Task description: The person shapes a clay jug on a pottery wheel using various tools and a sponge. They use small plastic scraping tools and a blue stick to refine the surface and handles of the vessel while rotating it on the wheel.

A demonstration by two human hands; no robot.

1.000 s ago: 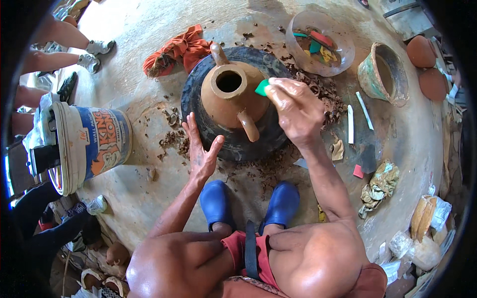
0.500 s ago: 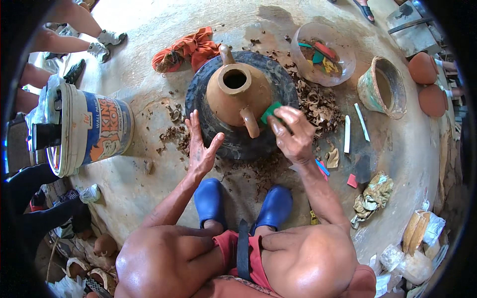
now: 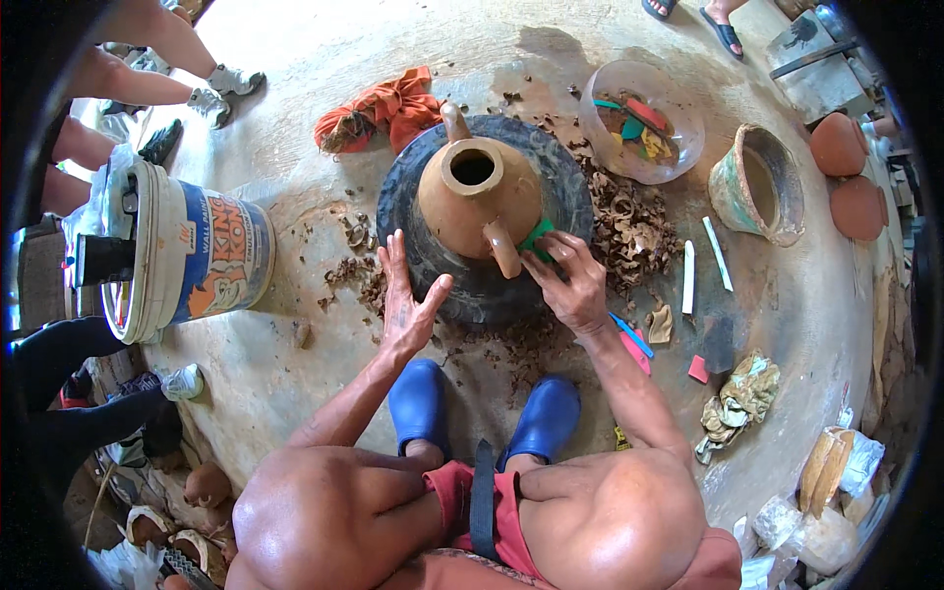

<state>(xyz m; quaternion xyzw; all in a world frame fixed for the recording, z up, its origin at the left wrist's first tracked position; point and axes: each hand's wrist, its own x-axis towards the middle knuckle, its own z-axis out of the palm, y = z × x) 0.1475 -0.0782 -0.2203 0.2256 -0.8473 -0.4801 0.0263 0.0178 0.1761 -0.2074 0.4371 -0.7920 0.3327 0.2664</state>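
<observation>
my right hand [image 3: 570, 285]: fingers pinch green scraper [image 3: 540, 234] at 4 o'clock of clay pot [image 3: 472, 218]. left hand [image 3: 405, 313]: fingers spread, holding nothing, at dark wheel's edge [image 3: 442, 295], 7 o'clock. pot sits on wheel, my 12 o'clock. likely smoothing step; next stroke calls for light pressure, clear of near handle [image 3: 501, 249].

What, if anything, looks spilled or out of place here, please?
Brown shavings lie scattered around the dark wheel, heaped thickest on its right, which looks like untidy spillage; the clay pot shows no obvious damage.
</observation>
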